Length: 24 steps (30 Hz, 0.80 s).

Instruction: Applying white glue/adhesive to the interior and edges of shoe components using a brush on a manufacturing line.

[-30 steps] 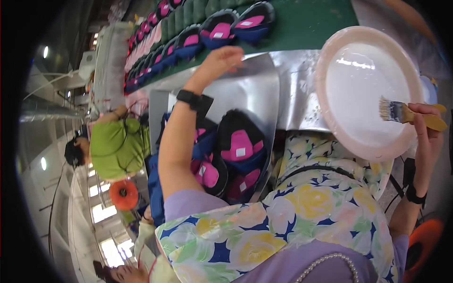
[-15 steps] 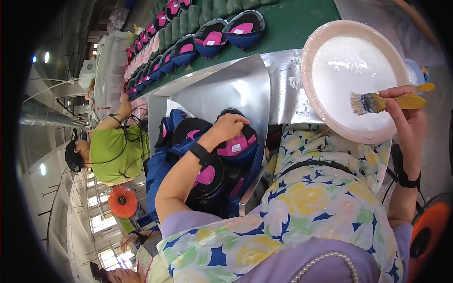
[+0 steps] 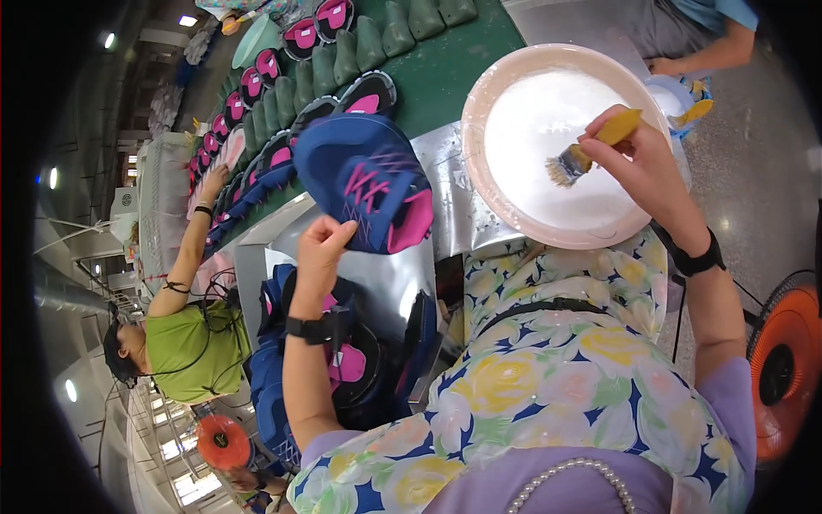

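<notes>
My left hand (image 3: pixel 320 250) pinches the edge of a dark blue shoe upper (image 3: pixel 355 158) with pink lacing and a pink lining, lifted above a metal tray. My right hand (image 3: pixel 638 163) grips a paintbrush (image 3: pixel 618 128) by its yellow handle. Its pale bristles point down at the white liquid (image 3: pixel 548 98) in a round pale pink basin (image 3: pixel 476 128); whether they touch it I cannot tell. More blue shoe uppers (image 3: pixel 276 403) lie heaped in the metal tray (image 3: pixel 398 267) below my left hand.
Shoe uppers (image 3: pixel 300 38) and dark green shoe lasts (image 3: pixel 369 51) stand in rows on a green belt (image 3: pixel 458 60). A co-worker in green (image 3: pixel 193 351) reaches over it at left; another person's arm (image 3: pixel 715 51) shows at top right. An orange fan (image 3: pixel 775 377) stands at right.
My left hand has lifted a shoe upper out of the tray and turned it, lacing showing. My right hand has swung the brush bristles-down over the basin. The view has shifted.
</notes>
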Available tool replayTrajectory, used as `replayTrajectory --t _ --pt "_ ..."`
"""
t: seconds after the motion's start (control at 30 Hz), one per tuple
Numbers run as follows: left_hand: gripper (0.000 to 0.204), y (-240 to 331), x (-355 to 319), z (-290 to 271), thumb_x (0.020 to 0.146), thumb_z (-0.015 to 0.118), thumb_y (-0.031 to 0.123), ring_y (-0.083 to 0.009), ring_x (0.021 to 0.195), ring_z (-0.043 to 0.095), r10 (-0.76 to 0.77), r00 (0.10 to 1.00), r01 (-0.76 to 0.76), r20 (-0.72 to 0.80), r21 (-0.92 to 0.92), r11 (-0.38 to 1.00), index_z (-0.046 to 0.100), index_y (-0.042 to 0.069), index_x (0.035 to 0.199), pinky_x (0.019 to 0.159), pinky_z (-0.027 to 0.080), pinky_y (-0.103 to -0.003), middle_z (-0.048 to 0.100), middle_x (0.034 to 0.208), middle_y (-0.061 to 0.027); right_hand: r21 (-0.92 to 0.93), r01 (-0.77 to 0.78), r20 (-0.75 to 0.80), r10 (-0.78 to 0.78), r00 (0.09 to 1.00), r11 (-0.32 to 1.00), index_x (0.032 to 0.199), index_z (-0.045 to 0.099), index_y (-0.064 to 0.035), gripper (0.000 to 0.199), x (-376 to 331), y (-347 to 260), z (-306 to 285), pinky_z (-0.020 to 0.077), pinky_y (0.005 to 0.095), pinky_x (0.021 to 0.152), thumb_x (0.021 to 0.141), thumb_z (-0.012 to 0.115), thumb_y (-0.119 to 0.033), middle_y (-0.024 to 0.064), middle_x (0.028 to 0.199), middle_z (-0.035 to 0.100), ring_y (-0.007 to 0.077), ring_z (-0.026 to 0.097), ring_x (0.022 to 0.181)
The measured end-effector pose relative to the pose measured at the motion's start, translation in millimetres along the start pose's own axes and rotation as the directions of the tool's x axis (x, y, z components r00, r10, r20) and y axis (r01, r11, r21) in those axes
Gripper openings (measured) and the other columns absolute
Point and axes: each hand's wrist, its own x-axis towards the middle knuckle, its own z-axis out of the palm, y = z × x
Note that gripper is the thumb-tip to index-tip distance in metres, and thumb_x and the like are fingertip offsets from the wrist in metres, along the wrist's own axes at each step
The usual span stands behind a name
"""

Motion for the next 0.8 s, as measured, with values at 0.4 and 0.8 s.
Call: replayTrajectory --t 0.4,0.8 --pt "0.047 -51 16 48 0.072 0.067 0.003 -0.0380 0.133 0.041 0.449 0.877 -0.454 0.169 0.593 0.665 0.055 0.003 0.118 0.109 0.035 -0.047 0.047 0.135 -0.0234 -0.099 0.105 0.147 -0.090 0.985 0.990 0.088 0.061 0.0005 0.022 17 3 34 0.0490 0.0305 0.061 0.087 0.072 -0.018 0.0113 0.077 0.066 0.0183 0.063 0.066" --pt "0.056 11 83 -30 0.086 0.063 0.007 -0.0255 0.119 0.060 0.565 0.809 -0.587 0.159 0.230 0.776 0.046 0.006 0.140 0.101 0.050 -0.039 0.058 0.133 -0.0119 -0.237 0.313 0.251 -0.253 0.934 0.920 0.090 0.056 -0.0031 0.018 48 1 -18 0.0474 0.0360 0.066 0.086 0.070 -0.014 0.0122 0.076 0.061 0.0299 0.059 0.068"
